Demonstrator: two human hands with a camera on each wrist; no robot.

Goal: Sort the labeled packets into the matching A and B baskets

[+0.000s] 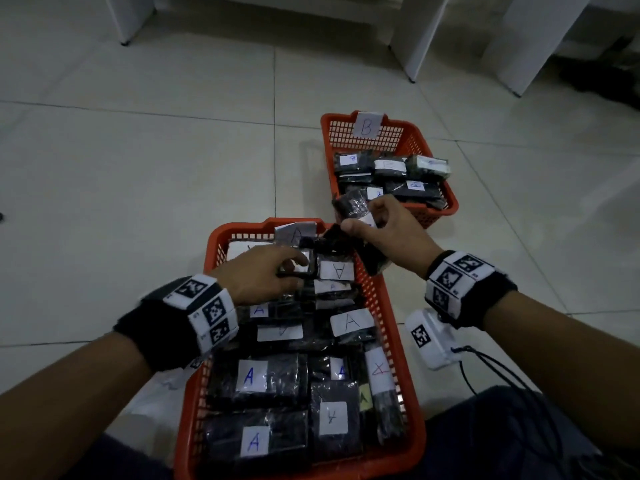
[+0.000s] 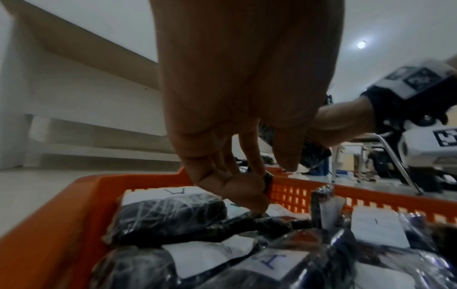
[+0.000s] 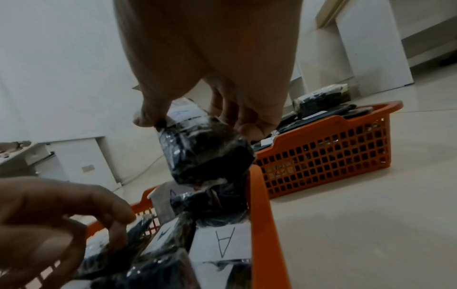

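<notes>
The orange A basket [image 1: 211, 258] lies near me, packed with black packets bearing white A labels. The orange B basket [image 1: 327, 140], tagged B [image 1: 367, 126], stands farther right and holds several black packets. My right hand [image 1: 367, 216] grips a black wrapped packet [image 1: 372, 258] with a white label, held in the air over the A basket's far right corner, between the two baskets. In the right wrist view this packet [image 3: 207, 154] hangs from thumb and fingers; its blue letter is unreadable. My left hand [image 1: 294, 271] reaches into the A basket's far end and pinches a black packet [image 1: 301, 268] there.
Pale tiled floor [image 1: 138, 168] surrounds the baskets. White furniture legs [image 1: 412, 46] stand at the back. A white wrist camera with a black cable [image 1: 433, 337] hangs beside the A basket's right wall. My dark-trousered knees [image 1: 502, 438] flank the basket's near end.
</notes>
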